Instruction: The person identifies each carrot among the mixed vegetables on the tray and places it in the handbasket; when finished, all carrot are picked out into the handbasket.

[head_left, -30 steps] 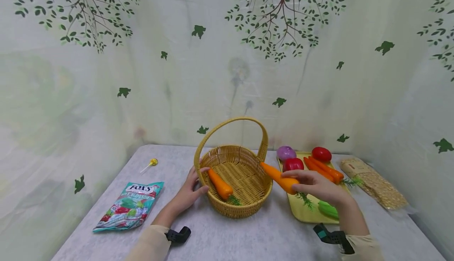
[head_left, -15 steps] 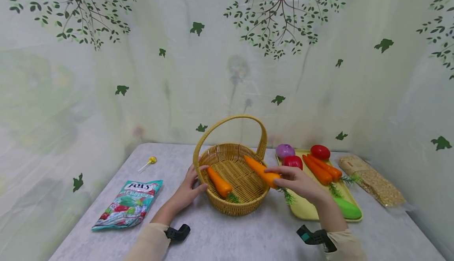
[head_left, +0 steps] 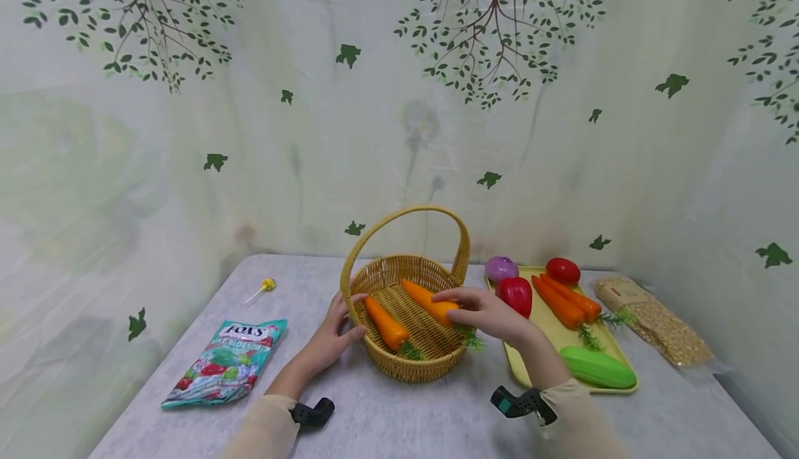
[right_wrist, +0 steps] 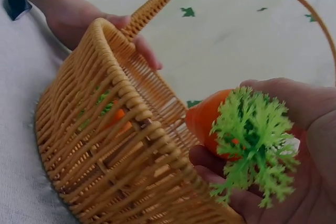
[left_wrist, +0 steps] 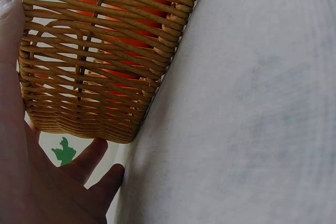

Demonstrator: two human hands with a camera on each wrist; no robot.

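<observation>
A wicker basket [head_left: 415, 369] with a tall arched handle stands mid-table. My left hand [head_left: 329, 338] grips its left side, a finger reaching over the rim by the handle's foot; in the left wrist view, the thumb is at the rim and other fingers spread along the outer wall. One orange carrot [head_left: 385, 324] with green leaves lies inside the basket. Another carrot [head_left: 431, 303] is pinched by its thick end in my right hand [head_left: 493, 313], tip pointing left and away, over the basket's right half. In the right wrist view, its leafy top [right_wrist: 252, 140] hangs beside the palm.
Right of the basket, a yellow tray [head_left: 521, 369] bears two carrots [head_left: 564, 299], a red pepper [head_left: 515, 296], a tomato-like red item [head_left: 563, 270], a purple onion [head_left: 501, 268] and a green vegetable [head_left: 598, 367]. A grain bag [head_left: 655, 320], candy bag [head_left: 227, 362] and lollipop [head_left: 267, 286] flank them.
My right hand has carried its carrot leftward from beside the tray to over the basket's interior. The left hand has stayed at the basket's left side.
</observation>
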